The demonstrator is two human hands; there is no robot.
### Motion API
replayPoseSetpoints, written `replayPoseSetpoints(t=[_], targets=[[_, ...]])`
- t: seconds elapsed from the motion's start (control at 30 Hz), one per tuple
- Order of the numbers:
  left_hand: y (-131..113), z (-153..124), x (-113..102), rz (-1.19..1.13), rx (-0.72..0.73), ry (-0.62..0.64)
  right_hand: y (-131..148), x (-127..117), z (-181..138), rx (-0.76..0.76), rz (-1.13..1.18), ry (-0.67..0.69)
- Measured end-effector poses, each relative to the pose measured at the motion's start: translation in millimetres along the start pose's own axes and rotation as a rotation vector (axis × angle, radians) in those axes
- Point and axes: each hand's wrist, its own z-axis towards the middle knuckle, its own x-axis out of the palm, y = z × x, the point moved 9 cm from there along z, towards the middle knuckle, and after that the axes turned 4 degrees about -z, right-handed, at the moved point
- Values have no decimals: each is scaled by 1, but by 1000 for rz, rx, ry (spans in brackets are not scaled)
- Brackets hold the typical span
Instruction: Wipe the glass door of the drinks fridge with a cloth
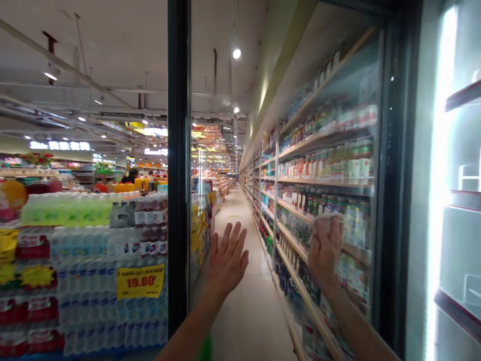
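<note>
A dark-framed glass door (178,165) of a refrigerated cabinet stands open in front of me, and the store aisle shows through its pane. My left hand (227,258) is held up flat at the glass, fingers spread, with nothing in it. Whether its palm presses on the pane I cannot tell. Further right, my right hand (323,253) has its fingers closed over a pale folded cloth (330,218) against the glass. Most of the cloth is hidden behind the fingers, and this hand is slightly blurred.
Stacked bottle packs (90,281) with a yellow price sign (140,282) stand left of the door. Shelves of drinks (323,175) line the right side through the glass. At far right are the cabinet's bright light strip (439,175) and its inner shelves (464,205).
</note>
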Motion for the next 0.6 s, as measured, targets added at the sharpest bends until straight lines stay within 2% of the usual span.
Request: replayPoseSetpoints(t=[0.1,0.13,0.17,0.27,0.3,0.33,0.43,0.47,0.6], targets=[[2,0,-1,-31,-22,-28,31,17,-11,-331,73,231],[2,-1,-1,-36,-25,-27,35,20,-14,-389,84,266],[2,-1,0,-36,-24,-22,32,19,-13,-363,78,242],[1,-2,3,-22,-17,-3,3,0,3,-24,24,-17],[1,-2,3,-22,-17,-1,3,-1,5,9,26,-29],[1,-2,3,-25,-20,-3,12,4,7,-38,45,22],[1,-1,1,-40,-23,1,48,22,3,-322,130,270],[1,-1,1,-43,-23,3,50,22,6,-331,147,269],[-1,0,-1,-37,-13,4,15,-1,24,13,125,-50]])
